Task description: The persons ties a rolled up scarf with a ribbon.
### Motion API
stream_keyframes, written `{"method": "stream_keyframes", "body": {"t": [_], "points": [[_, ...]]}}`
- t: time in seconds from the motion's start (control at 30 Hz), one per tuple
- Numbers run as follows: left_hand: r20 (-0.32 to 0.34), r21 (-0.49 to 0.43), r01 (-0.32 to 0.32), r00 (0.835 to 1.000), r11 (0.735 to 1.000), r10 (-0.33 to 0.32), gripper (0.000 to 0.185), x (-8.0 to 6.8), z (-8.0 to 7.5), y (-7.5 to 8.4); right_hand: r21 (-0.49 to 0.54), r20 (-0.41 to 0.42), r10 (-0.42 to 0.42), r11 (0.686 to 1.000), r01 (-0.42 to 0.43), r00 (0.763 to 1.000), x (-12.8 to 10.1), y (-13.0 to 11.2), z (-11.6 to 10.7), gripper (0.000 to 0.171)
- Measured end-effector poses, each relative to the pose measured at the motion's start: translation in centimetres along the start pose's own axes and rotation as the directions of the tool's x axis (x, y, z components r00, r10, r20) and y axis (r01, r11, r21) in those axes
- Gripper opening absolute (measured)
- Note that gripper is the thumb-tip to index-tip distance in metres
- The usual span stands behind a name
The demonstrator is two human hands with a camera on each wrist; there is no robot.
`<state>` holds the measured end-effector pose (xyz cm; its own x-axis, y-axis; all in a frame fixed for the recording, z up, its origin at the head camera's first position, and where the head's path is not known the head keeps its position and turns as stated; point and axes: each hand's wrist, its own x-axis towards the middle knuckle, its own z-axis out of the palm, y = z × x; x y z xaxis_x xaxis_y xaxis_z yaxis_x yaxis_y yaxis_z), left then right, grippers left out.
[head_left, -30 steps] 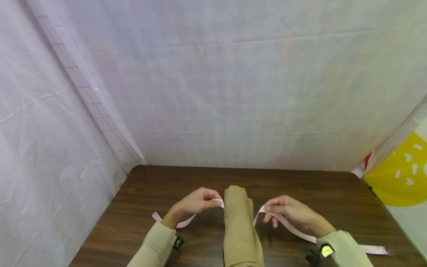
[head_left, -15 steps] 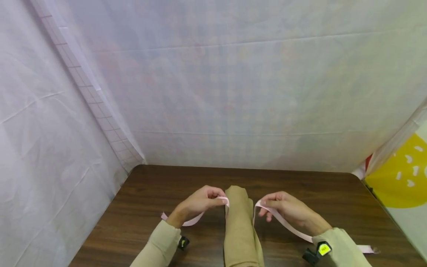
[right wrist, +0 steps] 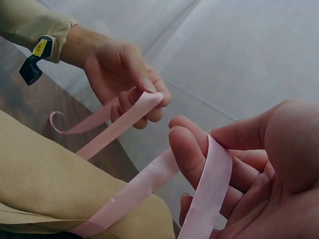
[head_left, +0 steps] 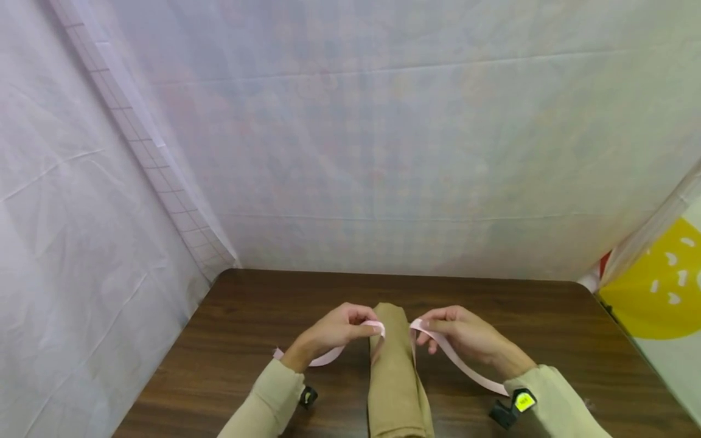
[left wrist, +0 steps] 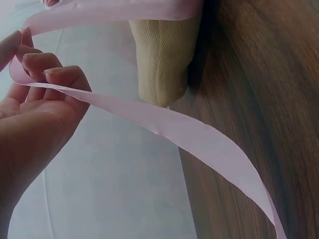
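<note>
- A rolled tan cloth (head_left: pixel 395 365) lies lengthwise on the dark wood counter (head_left: pixel 246 316), between the two hands, its far end pointing away from the person.
- A pale pink ribbon (head_left: pixel 457 362) passes under the cloth and comes up on both sides of it.
- The left hand (head_left: pixel 331 331) is just left of the cloth's far end; its thumb and curled fingers (left wrist: pixel 55 74) are clamped on the left length of ribbon, with the loose tail trailing back over the counter toward the left sleeve (head_left: pixel 268 404).
- The right hand (head_left: pixel 465 334) is just right of the cloth; its fingers (right wrist: pixel 192 149) are curled round the right length of ribbon, pinching it near the cloth's top, while the rest runs back along the counter to the right sleeve (head_left: pixel 553 404).
- The two pinched ends are raised above the cloth, near each other but apart.
- In the right wrist view the ribbon drapes across the cloth's surface below both hands.
- White sheeting (head_left: pixel 383 152) hangs behind and to the left of the counter; a yellow and white panel (head_left: pixel 662 286) shows at the right edge.
</note>
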<state>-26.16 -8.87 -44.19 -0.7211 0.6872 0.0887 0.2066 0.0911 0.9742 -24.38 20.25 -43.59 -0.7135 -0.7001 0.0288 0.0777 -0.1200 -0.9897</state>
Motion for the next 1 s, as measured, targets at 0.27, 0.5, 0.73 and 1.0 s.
{"method": "stream_keyframes", "body": {"t": [0.27, 0.5, 0.73, 1.0], "points": [[-0.02, 0.015, 0.004, 1.0, 1.0, -0.003, 0.014, 0.7, 1.1, -0.1, 0.003, 0.001, -0.031, 1.0, 0.031, 1.0, 0.7, -0.1, 0.7, 0.029], [-0.098, 0.002, -0.003, 0.995, 1.0, 0.003, 0.012, 1.2, 2.0, 0.2, -0.042, -0.023, -0.026, 0.999, 0.025, 0.999, 1.3, 0.1, 0.9, 0.035], [-0.146, -0.074, 0.008, 0.989, 0.997, -0.019, 0.02, 1.6, 2.4, 0.1, -0.052, -0.015, -0.031, 0.998, 0.03, 0.999, 1.7, 0.2, 1.2, 0.038], [-0.13, 0.001, 0.047, 0.99, 0.999, -0.046, 0.046, 1.9, 2.5, 0.2, -0.054, -0.018, -0.016, 0.998, 0.015, 1.0, 2.0, 0.0, 1.5, 0.039]]}}
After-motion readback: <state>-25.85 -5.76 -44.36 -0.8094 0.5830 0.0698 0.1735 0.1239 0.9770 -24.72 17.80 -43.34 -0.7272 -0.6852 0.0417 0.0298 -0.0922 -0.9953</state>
